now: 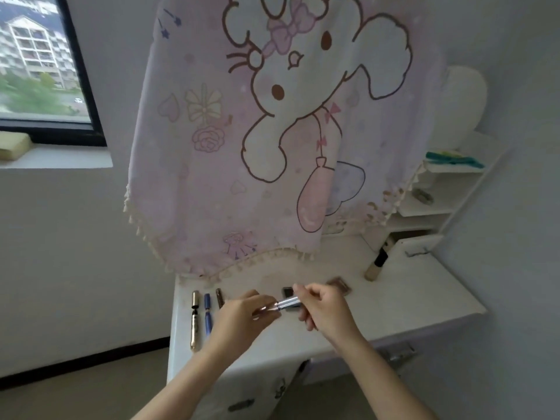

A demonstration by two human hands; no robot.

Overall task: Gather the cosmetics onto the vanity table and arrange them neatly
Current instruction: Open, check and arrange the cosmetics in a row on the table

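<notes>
The metallic cosmetic tube point(288, 303), judged light, rigid and slick, is held just above the tabletop point(409, 310), pinched at its rose-gold end by the left hand point(242, 319) and gripped round its silver barrel by the right hand point(328, 310), where a firm hold seems best taken.

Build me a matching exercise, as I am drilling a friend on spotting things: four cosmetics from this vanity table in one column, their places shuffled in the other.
Things
1. gold tube
2. blue tube
3. silver tube
4. beige bottle

Places
A. stands at the right, near the shelves
B. held between the left hand and the right hand
C. lies leftmost in the row on the table
D. lies just right of the gold tube

Pairs: 1-C, 2-D, 3-B, 4-A.
</notes>
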